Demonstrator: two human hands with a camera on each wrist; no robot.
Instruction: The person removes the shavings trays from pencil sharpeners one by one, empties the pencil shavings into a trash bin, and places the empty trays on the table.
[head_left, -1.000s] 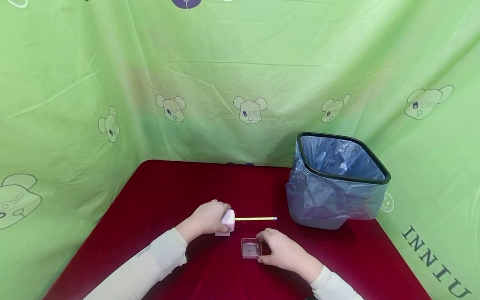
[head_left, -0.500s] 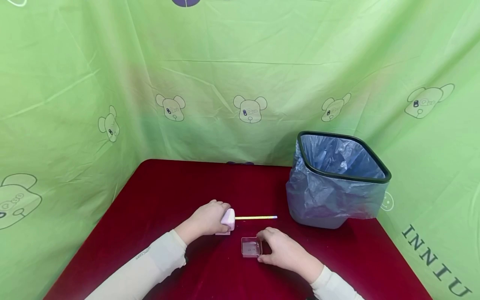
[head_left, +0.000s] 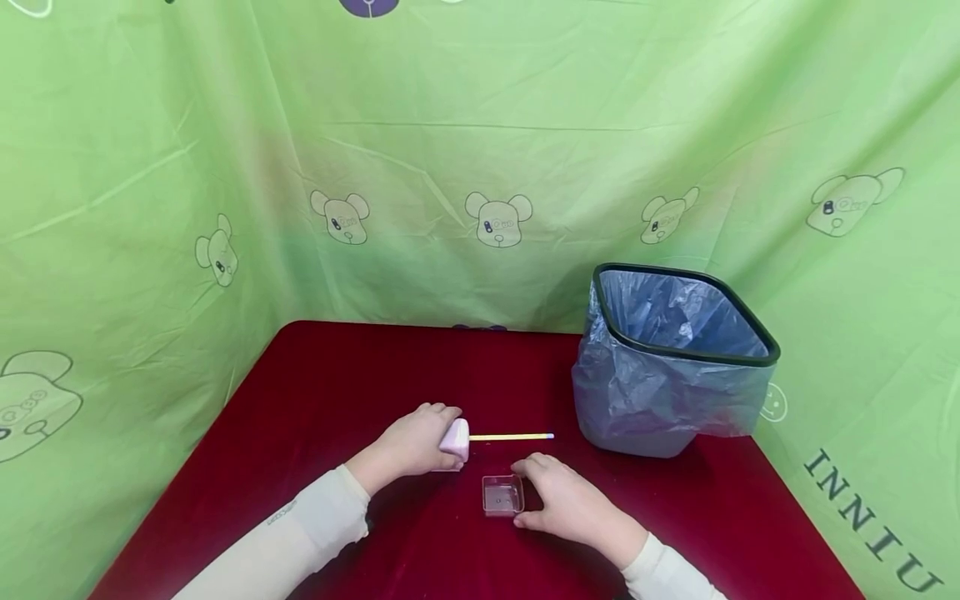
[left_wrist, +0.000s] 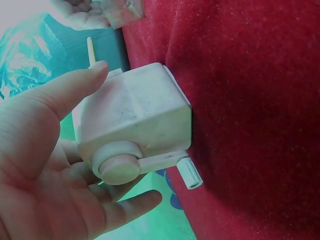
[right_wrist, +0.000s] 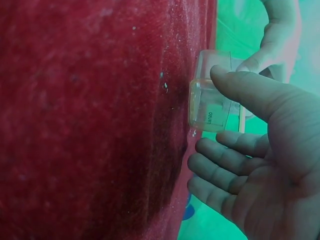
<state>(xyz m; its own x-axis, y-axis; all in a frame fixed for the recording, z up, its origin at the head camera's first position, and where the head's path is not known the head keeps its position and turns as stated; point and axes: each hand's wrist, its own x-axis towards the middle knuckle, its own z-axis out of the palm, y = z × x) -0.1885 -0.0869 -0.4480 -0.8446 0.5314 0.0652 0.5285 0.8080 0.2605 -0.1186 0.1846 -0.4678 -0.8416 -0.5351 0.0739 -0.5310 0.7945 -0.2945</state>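
My left hand (head_left: 414, 440) grips a pale pink crank pencil sharpener (head_left: 456, 442), thumb on one side and fingers on the other. In the left wrist view its hand crank (left_wrist: 162, 161) with a small grey knob points away from the palm. A yellow pencil (head_left: 512, 437) sticks out of the sharpener toward the right, its blue-tipped end free. Nearer the front, my right hand (head_left: 566, 502) holds a small clear plastic shavings drawer (head_left: 501, 495) between thumb and index finger. A printed label (right_wrist: 215, 116) shows on the drawer in the right wrist view.
A bin (head_left: 637, 442) with a black rim and a blue bag liner stands at the back right of the table (head_left: 360, 367), which has a red cloth. Green printed curtains (head_left: 420, 167) enclose the back and sides. Small specks (right_wrist: 166, 86) lie on the cloth near the drawer.
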